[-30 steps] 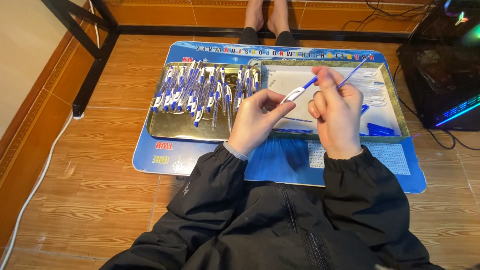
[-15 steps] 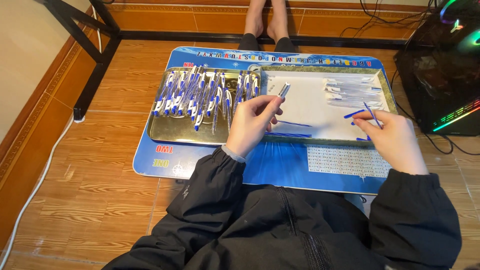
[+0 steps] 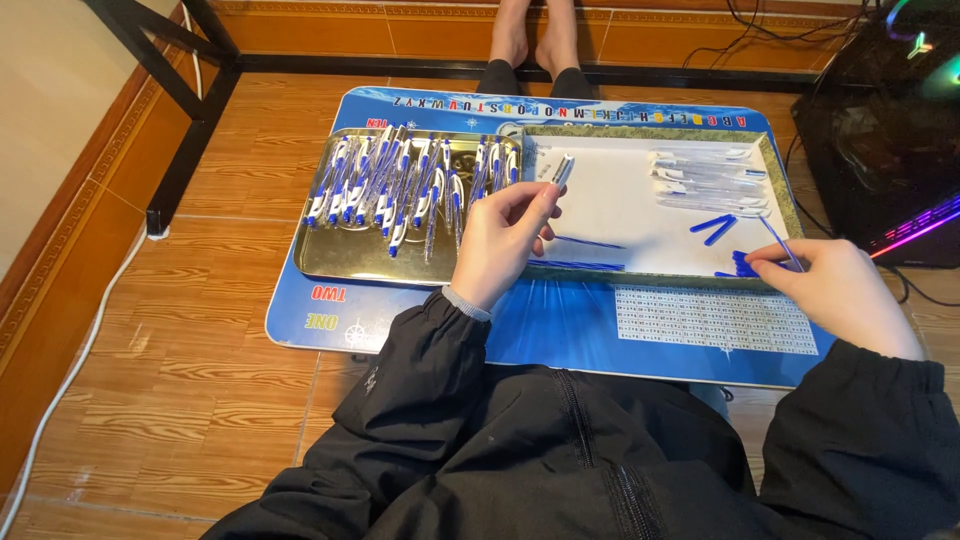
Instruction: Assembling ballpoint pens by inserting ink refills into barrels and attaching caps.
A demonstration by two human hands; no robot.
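My left hand [image 3: 500,240] holds a clear pen barrel [image 3: 560,172] upright over the seam between two trays. My right hand [image 3: 835,290] rests at the front right rim of the white-lined tray [image 3: 620,205], pinching a thin blue refill [image 3: 775,238] above a small heap of blue pen parts [image 3: 742,264]. The gold tray [image 3: 345,262] on the left carries several assembled blue-and-white pens [image 3: 400,185]. Clear barrels [image 3: 705,175] lie at the far right of the white-lined tray, with two blue refills [image 3: 590,254] near its front.
Both trays sit on a blue play mat [image 3: 560,330] on a wooden floor. A black computer case with coloured lights [image 3: 890,120] stands to the right. A black metal frame leg [image 3: 190,110] stands left, and another person's bare feet [image 3: 530,35] are beyond the mat.
My hands have separated: the right hand moved from beside the left down to the tray's front right corner with a blue refill, while the left hand kept the clear barrel raised.
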